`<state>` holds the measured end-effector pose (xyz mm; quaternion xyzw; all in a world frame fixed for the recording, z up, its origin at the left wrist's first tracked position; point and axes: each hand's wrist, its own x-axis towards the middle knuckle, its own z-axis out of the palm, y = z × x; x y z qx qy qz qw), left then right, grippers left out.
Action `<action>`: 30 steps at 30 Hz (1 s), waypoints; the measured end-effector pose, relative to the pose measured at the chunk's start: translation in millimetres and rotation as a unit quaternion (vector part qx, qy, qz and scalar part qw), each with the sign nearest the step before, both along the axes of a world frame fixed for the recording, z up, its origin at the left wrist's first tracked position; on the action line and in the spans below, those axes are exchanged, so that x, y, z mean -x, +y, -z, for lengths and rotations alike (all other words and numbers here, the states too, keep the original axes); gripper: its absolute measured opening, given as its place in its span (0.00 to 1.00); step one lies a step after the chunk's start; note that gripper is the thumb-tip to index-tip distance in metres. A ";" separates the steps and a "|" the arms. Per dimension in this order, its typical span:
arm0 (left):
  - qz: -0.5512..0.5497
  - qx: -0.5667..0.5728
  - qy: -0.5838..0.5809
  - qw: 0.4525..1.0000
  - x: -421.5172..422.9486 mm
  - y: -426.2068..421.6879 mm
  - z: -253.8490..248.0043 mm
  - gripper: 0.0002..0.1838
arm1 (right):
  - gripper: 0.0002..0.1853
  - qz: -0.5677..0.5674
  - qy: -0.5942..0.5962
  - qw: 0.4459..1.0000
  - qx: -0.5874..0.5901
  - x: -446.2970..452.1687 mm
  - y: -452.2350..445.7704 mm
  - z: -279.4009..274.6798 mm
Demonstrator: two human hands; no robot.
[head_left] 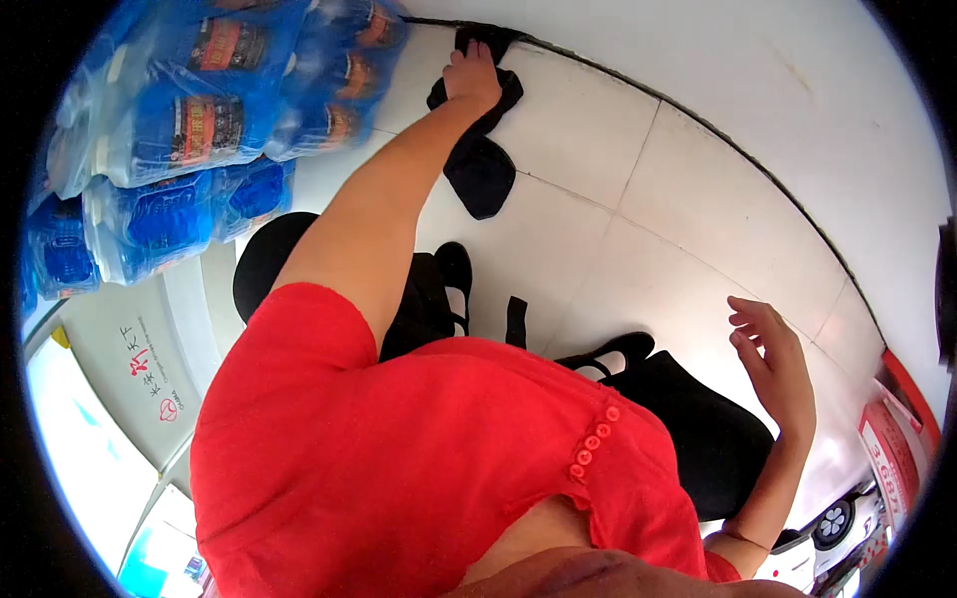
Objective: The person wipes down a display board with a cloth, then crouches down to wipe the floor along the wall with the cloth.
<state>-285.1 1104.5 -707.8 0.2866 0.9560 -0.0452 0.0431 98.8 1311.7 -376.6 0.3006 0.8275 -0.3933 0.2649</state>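
Observation:
My left hand [473, 78] reaches far forward to the floor by the wall, its fingers curled onto a crumpled black cloth piece [508, 88]. Another dark, rounded cloth piece [480, 177] lies just nearer to me, and I cannot tell if the two are joined. My right hand [771, 359] hangs in the air to the right, holding nothing, with its fingers loosely bent and apart. A short black strip [515, 321] rests on the tiles between my black shoes [455, 274].
Stacked blue bottles [209, 125] in plastic wrap stand at the left, above a grey carton [150, 369] with printed writing. A white wall [778, 90] curves along the far side of the tiled floor [658, 239]. Red and white packaging [890, 448] stands at the right.

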 end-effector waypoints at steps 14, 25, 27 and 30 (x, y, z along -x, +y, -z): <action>0.222 -0.095 -0.127 0.962 -55.3 43.2 -12.2 0.26 | 0.18 -0.012 0.022 1.000 0.004 -10.2 1.7 4.4; 0.167 0.020 -0.107 0.980 -31.3 47.5 -16.0 0.32 | 0.19 -0.004 0.046 0.999 0.022 -18.6 -2.3 -4.0; 0.228 -0.002 -0.099 0.969 -55.0 57.4 -9.5 0.31 | 0.18 -0.021 0.050 0.998 0.019 -15.5 -7.0 -7.6; 0.270 -0.056 -0.083 0.958 -62.5 52.9 -11.0 0.29 | 0.18 -0.038 0.049 0.998 0.014 -15.2 -6.0 -2.3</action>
